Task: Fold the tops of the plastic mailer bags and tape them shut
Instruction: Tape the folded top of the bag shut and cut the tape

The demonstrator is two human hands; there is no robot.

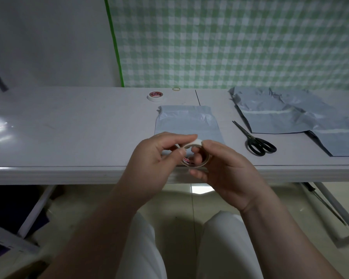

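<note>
While the small white tape roll is pinched by curled fingers of the left hand and gripped through its core by the right hand, over the near end of the grey plastic mailer bag, a crookedly pulled strip could be creased or stuck to itself.

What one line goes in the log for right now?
left hand: pinches tape roll | right hand: holds tape roll | mailer bag: on table | scissors: untouched
</note>
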